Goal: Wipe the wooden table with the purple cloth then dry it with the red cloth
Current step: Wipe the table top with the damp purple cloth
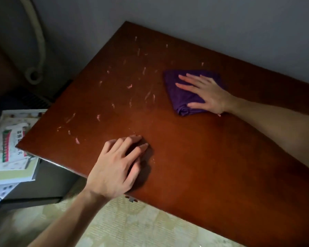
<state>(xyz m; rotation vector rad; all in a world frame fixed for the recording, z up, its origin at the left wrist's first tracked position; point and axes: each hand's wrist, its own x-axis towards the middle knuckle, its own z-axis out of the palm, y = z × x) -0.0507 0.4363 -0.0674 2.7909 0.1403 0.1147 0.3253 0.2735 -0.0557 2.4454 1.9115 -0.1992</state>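
Observation:
The reddish-brown wooden table [194, 157] fills most of the view. A folded purple cloth [180, 95] lies on its far middle part. My right hand [205, 93] lies flat on the cloth with fingers spread, pressing it onto the wood. My left hand [118, 166] rests near the table's front edge, fingers bent, fingertips on the surface, holding nothing. Several small pale pink crumbs and streaks [129, 86] are scattered over the left part of the table, left of the cloth. No red cloth is in view.
A grey wall [221, 24] borders the table's far edge. To the left, lower than the table, stands a stack of printed papers and booklets [12, 150]. A pale hose [37, 41] hangs at the far left. Patterned light flooring [132, 225] lies below the front edge.

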